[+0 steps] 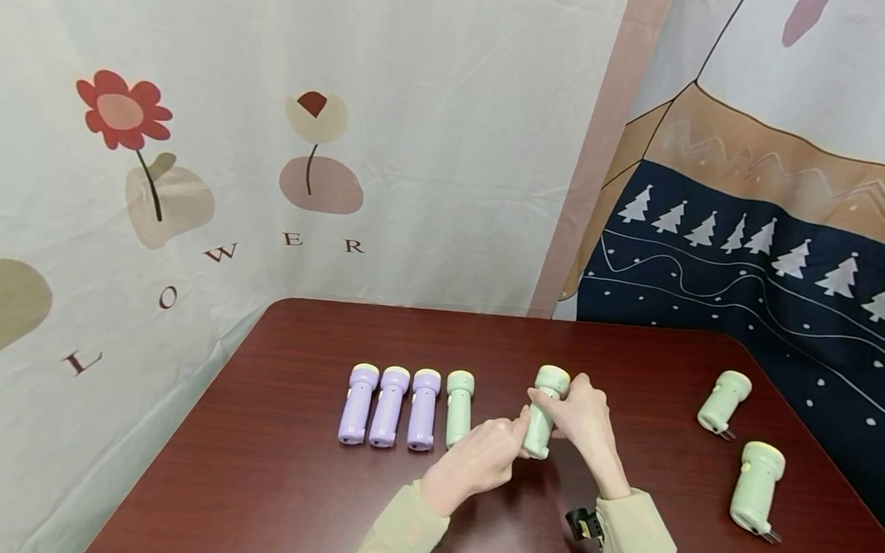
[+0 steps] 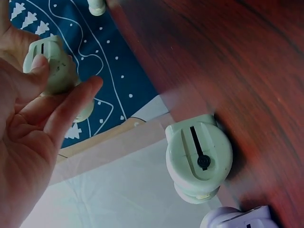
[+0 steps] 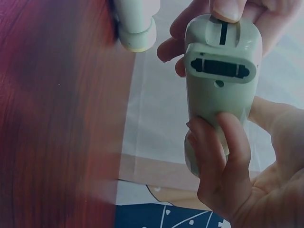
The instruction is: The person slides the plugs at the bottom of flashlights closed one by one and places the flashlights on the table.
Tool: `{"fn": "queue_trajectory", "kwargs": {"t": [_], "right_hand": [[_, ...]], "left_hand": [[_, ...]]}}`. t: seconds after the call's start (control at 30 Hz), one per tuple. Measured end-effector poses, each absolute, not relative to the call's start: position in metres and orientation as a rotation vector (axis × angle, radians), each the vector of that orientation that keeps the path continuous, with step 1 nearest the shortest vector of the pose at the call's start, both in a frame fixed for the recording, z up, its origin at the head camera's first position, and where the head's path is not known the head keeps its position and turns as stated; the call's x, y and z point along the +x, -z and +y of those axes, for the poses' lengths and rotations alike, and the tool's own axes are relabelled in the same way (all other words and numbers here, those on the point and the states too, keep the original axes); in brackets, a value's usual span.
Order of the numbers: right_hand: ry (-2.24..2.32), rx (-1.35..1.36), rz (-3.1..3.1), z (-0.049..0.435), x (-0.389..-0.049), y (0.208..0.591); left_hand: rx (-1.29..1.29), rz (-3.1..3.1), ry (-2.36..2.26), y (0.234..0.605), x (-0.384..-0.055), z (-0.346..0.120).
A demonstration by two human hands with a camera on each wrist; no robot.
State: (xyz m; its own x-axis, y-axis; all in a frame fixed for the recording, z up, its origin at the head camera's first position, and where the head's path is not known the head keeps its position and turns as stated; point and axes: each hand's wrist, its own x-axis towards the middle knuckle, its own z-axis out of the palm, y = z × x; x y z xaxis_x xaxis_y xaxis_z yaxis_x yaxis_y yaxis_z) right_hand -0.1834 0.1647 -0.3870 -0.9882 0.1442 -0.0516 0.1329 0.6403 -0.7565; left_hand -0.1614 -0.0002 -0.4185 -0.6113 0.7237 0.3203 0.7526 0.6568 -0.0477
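Both hands hold a light green flashlight [image 1: 538,429] over the middle of the table, its wide head tilted up and away. My right hand [image 1: 587,413] grips it near the head, with fingers curled around its body in the right wrist view. My left hand [image 1: 482,452] pinches the base end, its thumb [image 3: 228,9] on the end face beside a dark slot. A dark oblong recess [image 3: 219,68] shows in the flashlight near that end. Just left of my left hand, another green flashlight [image 1: 460,407] lies on the table.
Three purple flashlights [image 1: 422,413] lie in a row left of the green one. At the right, two green flashlights, one farther [image 1: 725,401] and one nearer [image 1: 757,485], have metal prongs sticking out. Curtains [image 1: 449,143] hang behind the dark red table [image 1: 251,484].
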Motion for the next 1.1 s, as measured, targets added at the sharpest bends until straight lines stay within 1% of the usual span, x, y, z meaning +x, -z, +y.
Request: {"fn": "queue_trajectory", "kwargs": {"t": [0.3, 0.43, 0.5, 0.67, 0.77, 1.1], "right_hand": [[-1.339, -0.229, -2.842, 0.163, -0.184, 0.394], [-1.327, -0.225, -2.853, 0.163, -0.186, 0.397], [-1.313, -0.231, -2.864, 0.164, -0.186, 0.399], [-1.293, -0.238, -2.88, 0.165, -0.187, 0.402], [-1.294, -0.235, -2.886, 0.165, -0.188, 0.402], [-1.272, -0.199, -2.91, 0.155, -0.196, 0.404]], "left_hand": [[-1.072, -2.708, 0.316, 0.416, -0.163, -0.003], [-1.019, -2.681, 0.265, 0.416, -0.168, -0.011], [-0.934, -2.635, 0.194, 0.418, -0.171, -0.016], [-0.612, -2.514, 0.076, 0.427, -0.18, -0.026], [-0.491, -2.496, 0.063, 0.432, -0.184, -0.029], [-0.411, -2.589, 0.173, 0.441, -0.185, -0.033]]}}
